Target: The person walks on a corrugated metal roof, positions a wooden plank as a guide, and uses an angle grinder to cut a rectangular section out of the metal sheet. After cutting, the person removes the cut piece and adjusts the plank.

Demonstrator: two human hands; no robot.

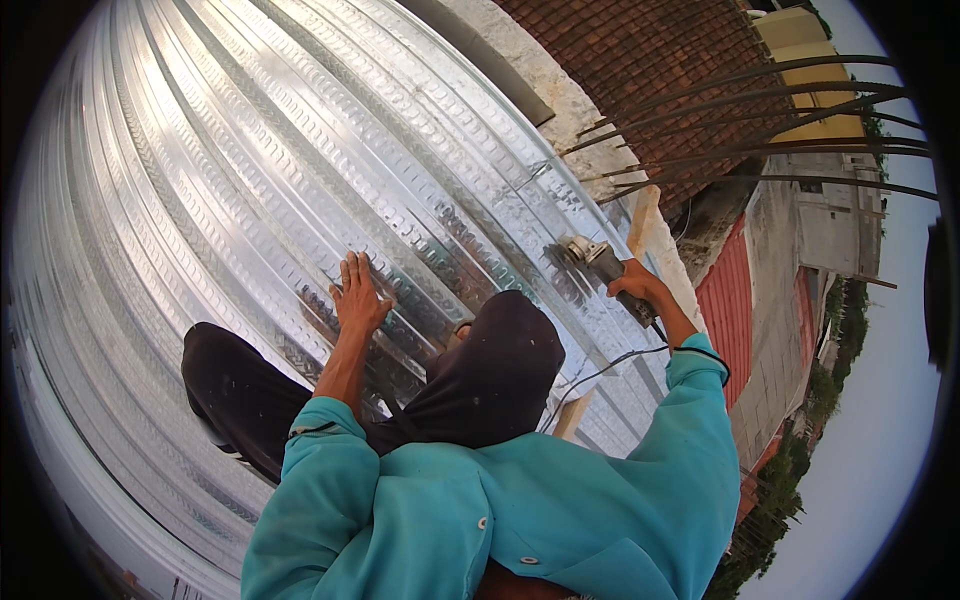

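Ribbed, shiny metal decking (220, 170) spreads beneath me. My left hand (358, 295) lies flat on it, fingers stretched out, ahead of my bent knees. Over to the right, my right hand (640, 284) is wrapped round the dark body of an angle grinder (606, 264). The grinder's metal head points up and left, close over the decking near its right edge; whether its disc touches the metal I cannot tell. A dark power cord (610, 365) trails from the grinder's rear end, curving back toward my right knee.
Several long rebar rods (740, 100) jut out at the upper right past a rough concrete ledge (560, 100). A wooden piece (643, 220) stands beside the decking's edge. Beyond lie a brown tiled roof (640, 50), a red roof (725, 300) and trees far below.
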